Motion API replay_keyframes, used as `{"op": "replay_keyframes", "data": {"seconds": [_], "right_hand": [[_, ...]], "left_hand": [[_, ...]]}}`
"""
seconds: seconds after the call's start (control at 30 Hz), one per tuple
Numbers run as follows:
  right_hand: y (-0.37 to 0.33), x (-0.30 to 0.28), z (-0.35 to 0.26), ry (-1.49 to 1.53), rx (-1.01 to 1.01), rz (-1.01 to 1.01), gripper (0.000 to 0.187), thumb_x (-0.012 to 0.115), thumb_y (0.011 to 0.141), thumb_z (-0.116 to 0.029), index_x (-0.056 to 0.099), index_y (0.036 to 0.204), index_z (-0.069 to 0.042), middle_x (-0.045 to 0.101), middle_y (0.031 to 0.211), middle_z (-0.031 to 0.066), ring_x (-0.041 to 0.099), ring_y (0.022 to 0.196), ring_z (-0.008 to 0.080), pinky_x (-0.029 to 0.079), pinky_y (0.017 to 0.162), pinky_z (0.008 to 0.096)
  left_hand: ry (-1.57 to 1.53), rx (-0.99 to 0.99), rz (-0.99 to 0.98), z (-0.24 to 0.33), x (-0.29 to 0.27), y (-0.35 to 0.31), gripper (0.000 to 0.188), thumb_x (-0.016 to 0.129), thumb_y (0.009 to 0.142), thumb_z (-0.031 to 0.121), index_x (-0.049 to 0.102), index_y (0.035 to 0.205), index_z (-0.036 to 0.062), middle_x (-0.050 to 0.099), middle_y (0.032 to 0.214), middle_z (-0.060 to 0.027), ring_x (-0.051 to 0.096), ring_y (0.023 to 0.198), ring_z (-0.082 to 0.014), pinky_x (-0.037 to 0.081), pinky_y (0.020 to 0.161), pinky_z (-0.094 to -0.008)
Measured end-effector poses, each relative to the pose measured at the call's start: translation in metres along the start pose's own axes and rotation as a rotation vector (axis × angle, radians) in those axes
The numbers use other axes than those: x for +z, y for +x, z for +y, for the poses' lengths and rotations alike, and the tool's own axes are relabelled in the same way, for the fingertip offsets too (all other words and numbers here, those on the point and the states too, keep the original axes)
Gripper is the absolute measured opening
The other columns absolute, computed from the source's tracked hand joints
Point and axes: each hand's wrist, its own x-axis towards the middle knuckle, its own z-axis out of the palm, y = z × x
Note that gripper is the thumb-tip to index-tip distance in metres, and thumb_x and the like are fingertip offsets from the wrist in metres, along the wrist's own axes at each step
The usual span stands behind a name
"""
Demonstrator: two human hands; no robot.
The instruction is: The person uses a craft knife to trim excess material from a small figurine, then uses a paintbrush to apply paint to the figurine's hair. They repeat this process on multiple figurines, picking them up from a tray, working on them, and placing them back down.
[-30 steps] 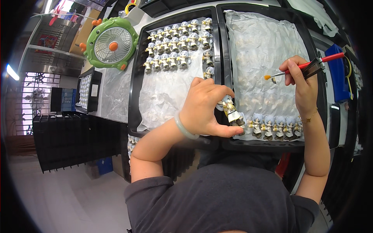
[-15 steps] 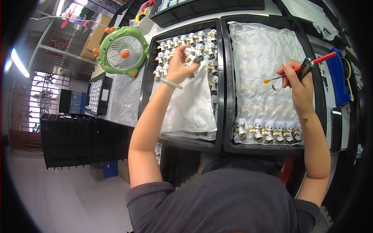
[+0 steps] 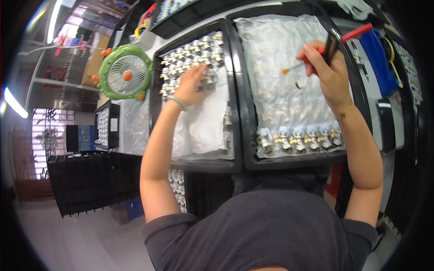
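In the left black tray (image 3: 236,108), my left hand (image 3: 191,86) is lowered among rows of small pale-haired figurines (image 3: 185,54). Its fingers and thumb close about one figurine (image 3: 209,80) at the end of a row; blur softens the grip. Above the right black tray (image 3: 246,113), my right hand (image 3: 332,74) grips a paintbrush (image 3: 296,66) with orange bristles and a red handle. A dark slim tool (image 3: 332,45) sticks up from the same hand, its kind unclear. Below the brush, a small dark piece (image 3: 298,85) shows against the white wrapping sheet (image 3: 285,40).
A green animal-shaped fan (image 3: 126,74) stands left of the trays. Along the right tray's near edge lies a row of figurines (image 3: 298,139). At the right are a blue holder (image 3: 373,58) and a dark flat object (image 3: 385,126). Another black tray (image 3: 185,22) stands at the back.
My left hand has lowered the figurine from above the tray into the rows. My right hand keeps the paintbrush over the right tray. The whole view has shifted slightly.
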Motion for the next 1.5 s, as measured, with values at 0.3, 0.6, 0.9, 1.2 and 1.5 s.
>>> {"op": "replay_keyframes", "data": {"seconds": [0.3,0.6,0.9,1.2,1.5], "right_hand": [[-0.002,-0.005,0.004,-0.02,-0.046,0.001,0.027,0.048,0.084,-0.023,0.058,0.073,-0.001,0.045,0.052,-0.0013,0.04,0.049,0.0035,0.03,0.047,0.0171],[-0.002,-0.001,0.002,0.033,-0.015,-0.023,0.024,0.053,0.081,-0.021,0.058,0.069,-0.002,0.054,0.06,0.0006,0.044,0.049,0.0033,0.035,0.048,0.0188],[-0.002,-0.004,0.005,-0.022,-0.031,0.0,0.026,0.047,0.085,-0.021,0.057,0.071,0.0,0.045,0.054,-0.0015,0.04,0.049,0.0029,0.03,0.046,0.0166],[-0.003,0.0,0.003,-0.009,0.018,-0.037,0.024,0.051,0.082,-0.02,0.058,0.069,-0.001,0.05,0.055,-0.0002,0.043,0.048,0.0035,0.033,0.047,0.0179],[-0.006,0.002,0.0,-0.104,0.032,-0.06,0.026,0.049,0.083,-0.021,0.057,0.068,-0.001,0.048,0.053,-0.0001,0.042,0.046,0.0041,0.032,0.047,0.0175]], "left_hand": [[0.042,0.339,-0.17,0.187,0.003,0.015,0.016,0.057,0.064,0.017,0.054,0.077,0.0081,0.056,0.077,-0.0051,0.049,0.077,-0.0212,0.034,0.07,-0.0351],[0.161,0.272,-0.51,0.197,0.011,0.014,0.017,0.056,0.062,0.018,0.055,0.074,0.0073,0.056,0.068,-0.0041,0.05,0.075,-0.0207,0.034,0.07,-0.0338],[-0.489,0.054,-0.089,0.189,-0.064,0.017,0.035,0.051,0.067,0.0,0.051,0.102,-0.0002,0.047,0.094,-0.013,0.051,0.089,-0.0262,0.04,0.079,-0.0329],[-2.138,-0.287,-0.061,0.148,-0.041,-0.002,0.061,0.056,0.067,0.029,0.03,0.117,0.0035,0.043,0.112,-0.0161,0.049,0.093,-0.0274,0.041,0.07,-0.0332],[-1.32,0.119,0.124,0.166,-0.032,-0.01,0.08,0.065,0.055,-0.004,0.017,0.115,0.017,0.037,0.109,-0.0162,0.042,0.092,-0.0175,0.041,0.073,-0.0284]]}}
